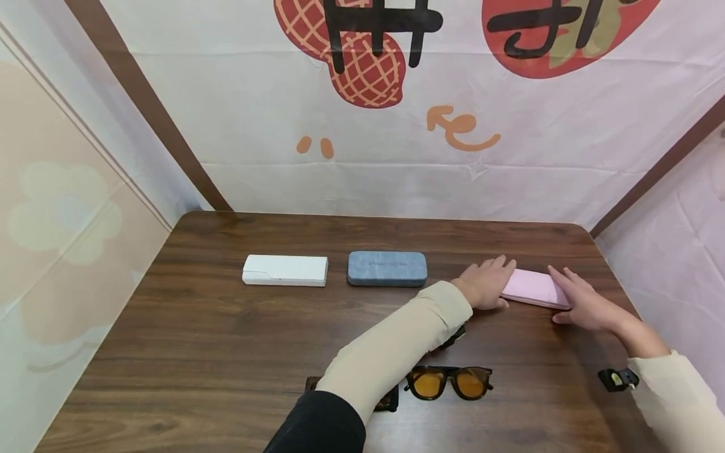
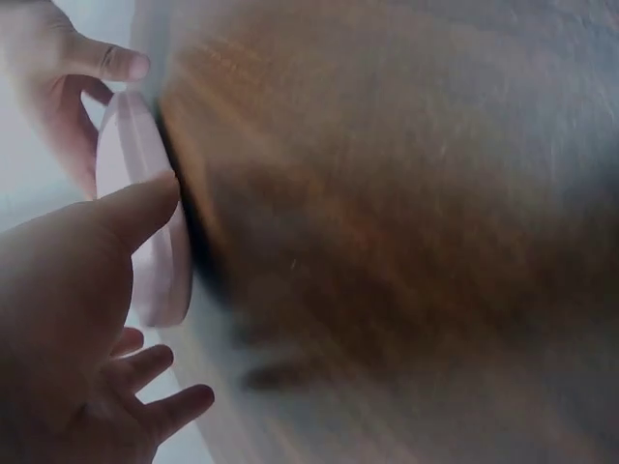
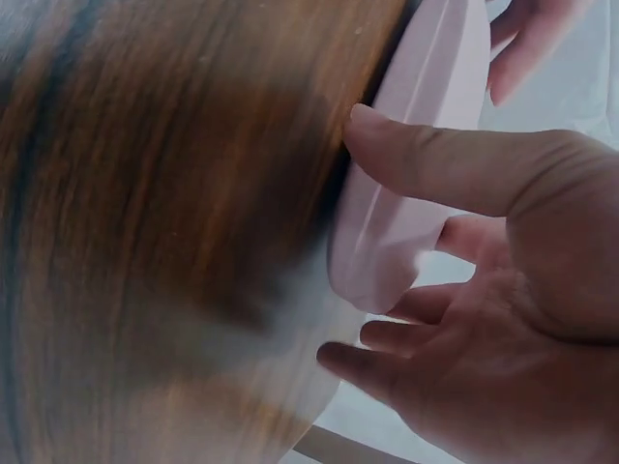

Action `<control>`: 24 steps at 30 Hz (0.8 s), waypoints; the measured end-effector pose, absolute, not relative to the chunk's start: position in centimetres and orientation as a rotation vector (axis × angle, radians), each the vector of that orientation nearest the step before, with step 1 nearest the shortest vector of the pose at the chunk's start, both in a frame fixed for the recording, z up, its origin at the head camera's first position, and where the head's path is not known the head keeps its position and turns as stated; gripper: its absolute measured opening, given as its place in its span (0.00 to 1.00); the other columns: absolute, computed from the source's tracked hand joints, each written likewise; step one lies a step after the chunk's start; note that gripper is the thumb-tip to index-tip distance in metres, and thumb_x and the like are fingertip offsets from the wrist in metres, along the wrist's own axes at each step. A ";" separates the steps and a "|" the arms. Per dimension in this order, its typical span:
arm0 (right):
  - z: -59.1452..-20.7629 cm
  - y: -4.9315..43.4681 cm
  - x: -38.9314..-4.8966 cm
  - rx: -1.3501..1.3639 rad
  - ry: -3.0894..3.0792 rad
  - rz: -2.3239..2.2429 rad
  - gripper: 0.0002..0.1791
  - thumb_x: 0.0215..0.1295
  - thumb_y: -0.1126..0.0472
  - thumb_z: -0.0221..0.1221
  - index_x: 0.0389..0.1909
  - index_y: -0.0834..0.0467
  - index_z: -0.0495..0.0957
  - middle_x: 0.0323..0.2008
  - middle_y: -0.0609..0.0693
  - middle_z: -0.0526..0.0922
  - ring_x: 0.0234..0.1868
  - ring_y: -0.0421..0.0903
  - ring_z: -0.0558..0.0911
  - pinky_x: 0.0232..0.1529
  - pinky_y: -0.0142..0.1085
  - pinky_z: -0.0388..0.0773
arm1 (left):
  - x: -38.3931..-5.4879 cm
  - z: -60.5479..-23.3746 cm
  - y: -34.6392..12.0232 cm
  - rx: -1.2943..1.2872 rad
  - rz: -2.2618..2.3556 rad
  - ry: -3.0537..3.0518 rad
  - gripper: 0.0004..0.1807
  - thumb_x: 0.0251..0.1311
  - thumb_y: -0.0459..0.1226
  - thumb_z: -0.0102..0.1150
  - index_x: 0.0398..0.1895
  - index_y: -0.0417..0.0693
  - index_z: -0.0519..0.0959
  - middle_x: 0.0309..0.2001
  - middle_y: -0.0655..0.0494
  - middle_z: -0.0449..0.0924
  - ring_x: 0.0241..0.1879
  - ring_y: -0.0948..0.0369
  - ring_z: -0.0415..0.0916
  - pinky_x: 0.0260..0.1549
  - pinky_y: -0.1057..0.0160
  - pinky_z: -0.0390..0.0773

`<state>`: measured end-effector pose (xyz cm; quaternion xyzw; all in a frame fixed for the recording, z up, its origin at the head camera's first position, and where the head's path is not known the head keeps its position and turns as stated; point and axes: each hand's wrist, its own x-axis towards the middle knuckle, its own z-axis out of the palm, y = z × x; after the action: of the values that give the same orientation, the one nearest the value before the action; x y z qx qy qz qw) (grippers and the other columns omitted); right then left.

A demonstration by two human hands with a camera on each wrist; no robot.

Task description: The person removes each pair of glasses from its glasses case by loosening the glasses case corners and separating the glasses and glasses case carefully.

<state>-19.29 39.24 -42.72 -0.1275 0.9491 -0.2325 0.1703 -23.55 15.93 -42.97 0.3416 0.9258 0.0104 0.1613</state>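
A pink glasses case lies at the table's back right, slightly askew. My left hand holds its left end, the thumb along the front side and the fingers reaching toward the back. At the other end my right hand grips likewise, thumb in front. In the right wrist view the right thumb presses the case, with some fingers behind it. The left wrist view has the left thumb against the case, other fingertips spread past its end; part of that grip is hidden.
A blue glasses case and a white case lie in a row on the wooden table. Nearer are sunglasses with orange lenses. Two dark items, one dark frame among them, are partly hidden by the left sleeve.
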 end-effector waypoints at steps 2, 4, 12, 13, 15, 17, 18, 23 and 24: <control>-43.0 39.3 -19.2 -0.378 2.699 -0.665 0.55 0.52 0.71 0.72 0.74 0.79 0.47 0.68 0.88 0.44 0.69 0.85 0.44 0.61 0.77 0.46 | -23.3 -43.4 16.3 0.990 0.027 2.648 0.49 0.68 0.60 0.56 0.83 0.59 0.42 0.81 0.62 0.46 0.76 0.66 0.51 0.68 0.64 0.63; -43.2 39.2 -19.1 -0.393 2.717 -0.664 0.54 0.52 0.72 0.72 0.73 0.79 0.48 0.68 0.88 0.48 0.69 0.84 0.47 0.61 0.76 0.49 | -23.3 -43.7 16.5 1.013 0.026 2.672 0.47 0.69 0.58 0.56 0.83 0.58 0.46 0.78 0.62 0.54 0.73 0.65 0.57 0.64 0.66 0.67; -43.6 39.0 -19.2 -0.418 2.839 -0.556 0.47 0.51 0.75 0.72 0.70 0.79 0.57 0.63 0.84 0.61 0.64 0.80 0.61 0.60 0.72 0.58 | -23.5 -44.1 16.6 1.073 0.011 2.742 0.35 0.72 0.50 0.58 0.78 0.54 0.59 0.67 0.61 0.67 0.66 0.64 0.66 0.58 0.70 0.71; -43.6 39.0 -19.2 -0.416 2.848 -0.548 0.46 0.52 0.75 0.71 0.69 0.79 0.58 0.63 0.83 0.63 0.63 0.80 0.63 0.60 0.72 0.59 | -23.5 -44.1 16.6 1.077 0.013 2.743 0.34 0.72 0.50 0.57 0.77 0.53 0.60 0.66 0.60 0.67 0.66 0.64 0.66 0.58 0.70 0.71; -43.6 39.0 -19.2 -0.403 2.859 -0.534 0.44 0.53 0.75 0.70 0.69 0.79 0.59 0.62 0.83 0.64 0.62 0.79 0.65 0.59 0.71 0.60 | -23.4 -44.1 16.7 1.070 0.021 2.742 0.33 0.73 0.49 0.57 0.77 0.53 0.61 0.65 0.60 0.67 0.65 0.64 0.66 0.58 0.70 0.71; -43.5 38.9 -19.3 -0.397 2.863 -0.531 0.42 0.54 0.75 0.70 0.68 0.79 0.60 0.61 0.82 0.66 0.62 0.79 0.66 0.59 0.71 0.62 | -23.3 -44.1 16.7 1.061 0.022 2.740 0.32 0.74 0.47 0.56 0.76 0.52 0.61 0.64 0.60 0.67 0.65 0.64 0.65 0.57 0.70 0.71; -43.5 38.9 -19.3 -0.394 2.865 -0.527 0.42 0.54 0.74 0.70 0.67 0.79 0.61 0.60 0.82 0.66 0.61 0.79 0.66 0.58 0.71 0.62 | -23.3 -44.1 16.7 1.054 0.026 2.739 0.31 0.74 0.46 0.55 0.76 0.52 0.60 0.64 0.60 0.67 0.65 0.64 0.65 0.56 0.70 0.72; -43.3 38.9 -19.4 -0.375 2.867 -0.504 0.41 0.54 0.73 0.71 0.67 0.78 0.62 0.59 0.82 0.68 0.60 0.78 0.68 0.57 0.71 0.64 | -23.2 -44.0 16.7 1.041 0.026 2.740 0.30 0.76 0.45 0.53 0.77 0.52 0.60 0.65 0.60 0.65 0.66 0.64 0.63 0.54 0.70 0.73; -43.3 38.9 -19.4 -0.369 2.865 -0.500 0.41 0.54 0.73 0.71 0.67 0.78 0.62 0.59 0.82 0.68 0.60 0.78 0.68 0.57 0.71 0.64 | -23.2 -43.9 16.7 1.043 0.026 2.742 0.30 0.76 0.45 0.53 0.77 0.52 0.60 0.64 0.60 0.65 0.66 0.64 0.64 0.54 0.70 0.74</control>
<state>-19.38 38.88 -43.25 -0.1252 0.9719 -0.1697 0.1047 -23.24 16.67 -43.92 0.3536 0.9296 0.0090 0.1036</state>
